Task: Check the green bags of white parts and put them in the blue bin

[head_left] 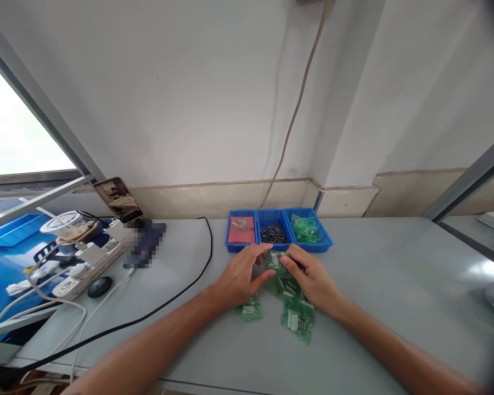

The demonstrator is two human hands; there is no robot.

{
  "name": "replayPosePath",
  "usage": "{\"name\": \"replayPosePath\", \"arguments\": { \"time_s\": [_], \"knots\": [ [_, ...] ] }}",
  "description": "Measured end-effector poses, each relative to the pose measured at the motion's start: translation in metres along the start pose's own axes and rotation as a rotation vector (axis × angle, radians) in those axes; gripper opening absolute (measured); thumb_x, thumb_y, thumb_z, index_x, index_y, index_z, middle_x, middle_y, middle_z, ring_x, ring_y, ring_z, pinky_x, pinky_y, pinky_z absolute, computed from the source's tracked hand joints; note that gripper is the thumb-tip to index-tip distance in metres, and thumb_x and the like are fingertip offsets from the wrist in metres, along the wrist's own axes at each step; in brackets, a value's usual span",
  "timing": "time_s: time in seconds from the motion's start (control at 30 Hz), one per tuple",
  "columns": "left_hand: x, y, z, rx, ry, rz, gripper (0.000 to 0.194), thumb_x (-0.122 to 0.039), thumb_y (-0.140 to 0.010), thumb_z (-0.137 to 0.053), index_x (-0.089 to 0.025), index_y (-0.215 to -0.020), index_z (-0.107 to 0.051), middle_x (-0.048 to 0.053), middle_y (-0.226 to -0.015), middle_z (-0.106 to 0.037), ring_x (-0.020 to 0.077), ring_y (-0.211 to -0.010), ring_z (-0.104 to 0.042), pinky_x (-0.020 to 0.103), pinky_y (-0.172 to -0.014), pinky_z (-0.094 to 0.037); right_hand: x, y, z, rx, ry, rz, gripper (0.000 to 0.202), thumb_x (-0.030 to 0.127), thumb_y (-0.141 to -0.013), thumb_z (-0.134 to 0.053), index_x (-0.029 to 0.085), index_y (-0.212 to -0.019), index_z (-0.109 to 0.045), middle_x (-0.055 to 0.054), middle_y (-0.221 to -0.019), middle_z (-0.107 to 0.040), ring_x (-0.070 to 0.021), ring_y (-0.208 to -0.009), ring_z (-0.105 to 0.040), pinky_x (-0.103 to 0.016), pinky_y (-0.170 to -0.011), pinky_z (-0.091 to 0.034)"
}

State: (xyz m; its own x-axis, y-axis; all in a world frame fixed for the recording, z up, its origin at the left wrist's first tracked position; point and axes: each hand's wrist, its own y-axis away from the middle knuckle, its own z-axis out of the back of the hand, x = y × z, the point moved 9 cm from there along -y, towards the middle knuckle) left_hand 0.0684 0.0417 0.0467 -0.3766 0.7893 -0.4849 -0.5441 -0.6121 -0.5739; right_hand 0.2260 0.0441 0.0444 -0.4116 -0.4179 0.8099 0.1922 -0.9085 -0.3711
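Just in front of the blue bins, both hands meet at a small green plastic bag (275, 258) with pale and metal pieces inside. My right hand (313, 277) pinches it, with the thumb on top. My left hand (241, 274) curves around its left edge, thumb low and fingers high, gripping that side; the contact is partly hidden. Beneath my hands lie more filled green bags (298, 320), several overlapping. One green bag (249, 309) rests apart under my left wrist.
A blue three-part bin (280, 248) holds a pink slab (241, 230), dark screws (273, 234) and green bags (305, 229). A black cable (164, 302) crosses the table's left side. Further left are a power strip (88, 269), a black mouse-like object (100, 287) and a propped phone (118, 199).
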Motion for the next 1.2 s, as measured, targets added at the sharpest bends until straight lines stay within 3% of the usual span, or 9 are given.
{"name": "replayPosePath", "arguments": {
  "time_s": [0.17, 0.37, 0.5, 0.8, 1.2],
  "knots": [
    [-0.008, -0.003, -0.003, 0.058, 0.005, -0.015, 0.054, -0.042, -0.104, -0.064, -0.026, -0.152, -0.043, 0.013, -0.136, -0.061, 0.0280, -0.125, -0.061, 0.045, -0.102, -0.057, -0.003, 0.000, 0.000, -0.004, -0.063, -0.065, 0.049, 0.059, -0.106, -0.048, 0.025, -0.072, -0.040, 0.002, -0.075, -0.041, -0.0184, -0.069, -0.041, -0.031, -0.063, -0.037],
    [-0.004, -0.003, 0.000, 0.046, -0.003, 0.012, 0.062, -0.044, -0.102, -0.067, -0.029, -0.155, -0.040, 0.012, -0.138, -0.059, 0.0273, -0.126, -0.061, 0.045, -0.104, -0.057, -0.003, 0.000, -0.001, -0.002, -0.055, -0.063, 0.048, 0.057, -0.106, -0.050, 0.024, -0.072, -0.041, 0.002, -0.075, -0.040, -0.0182, -0.069, -0.041, -0.031, -0.063, -0.037],
    [-0.005, -0.004, 0.001, 0.009, -0.012, -0.021, 0.062, -0.048, -0.096, -0.074, -0.028, -0.148, -0.046, 0.011, -0.136, -0.060, 0.0267, -0.128, -0.059, 0.043, -0.105, -0.056, -0.002, 0.001, -0.002, 0.016, -0.001, -0.004, 0.044, 0.048, -0.108, -0.049, 0.024, -0.072, -0.043, 0.001, -0.077, -0.044, -0.0187, -0.072, -0.044, -0.031, -0.066, -0.039],
    [0.003, -0.003, 0.005, -0.076, 0.021, 0.002, 0.055, -0.048, -0.092, -0.078, -0.024, -0.135, -0.054, 0.010, -0.127, -0.063, 0.0262, -0.116, -0.063, 0.042, -0.097, -0.058, 0.000, 0.004, -0.004, 0.024, 0.011, -0.001, 0.030, 0.042, -0.107, -0.056, 0.024, -0.084, -0.051, 0.002, -0.082, -0.048, -0.0172, -0.073, -0.048, -0.030, -0.066, -0.040],
    [0.007, -0.003, 0.006, -0.075, 0.028, 0.032, 0.045, -0.041, -0.095, -0.077, -0.023, -0.130, -0.056, 0.008, -0.118, -0.065, 0.0219, -0.100, -0.062, 0.036, -0.088, -0.057, 0.000, 0.005, -0.010, 0.090, 0.002, -0.033, 0.026, 0.041, -0.106, -0.056, 0.024, -0.086, -0.052, 0.002, -0.086, -0.048, -0.0176, -0.075, -0.048, -0.030, -0.067, -0.041]
  ]
}}
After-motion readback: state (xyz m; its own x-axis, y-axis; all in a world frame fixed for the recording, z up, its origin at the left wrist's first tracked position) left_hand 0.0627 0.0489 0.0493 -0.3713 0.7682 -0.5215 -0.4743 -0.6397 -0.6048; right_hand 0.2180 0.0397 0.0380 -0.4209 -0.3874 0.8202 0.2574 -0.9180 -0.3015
